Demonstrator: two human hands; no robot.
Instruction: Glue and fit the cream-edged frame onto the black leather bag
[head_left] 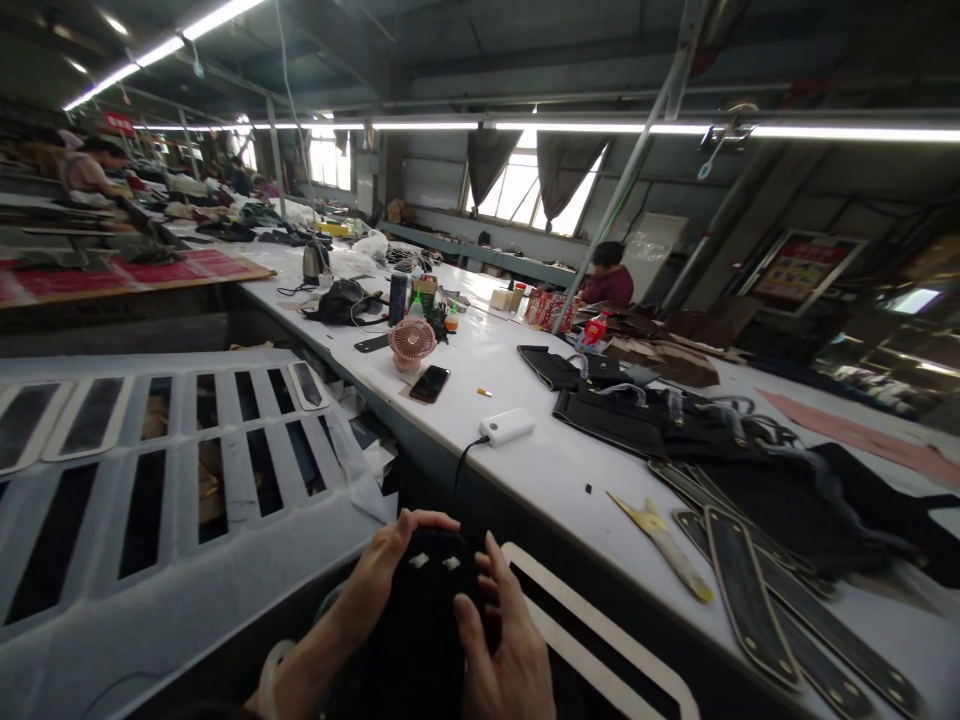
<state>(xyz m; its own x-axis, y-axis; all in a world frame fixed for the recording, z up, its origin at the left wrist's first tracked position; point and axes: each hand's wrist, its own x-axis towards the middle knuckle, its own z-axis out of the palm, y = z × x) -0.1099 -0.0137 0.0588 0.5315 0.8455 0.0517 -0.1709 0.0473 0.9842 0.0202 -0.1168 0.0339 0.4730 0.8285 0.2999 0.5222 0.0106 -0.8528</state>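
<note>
My left hand (391,552) is at the bottom middle, its visible fingers stretched toward the right. My right hand (506,640) faces it with fingers apart and slightly curled, and nothing shows in its grasp. Between the two hands is a dark area, perhaps black cloth, with two small white marks (450,563); its exact kind is hard to tell. Close beside my right hand lies a pale oblong frame (611,640) with a long dark slot. A white bracelet (274,668) circles my left wrist.
A white table (555,500) runs along the right, bearing a yellow-handled tool (660,545), black stitched straps (750,600), black bags (660,420), a white power bank (507,427), a phone (430,384) and a pink fan (412,343). Slotted white sheeting (172,560) lies left. A person (611,280) sits beyond.
</note>
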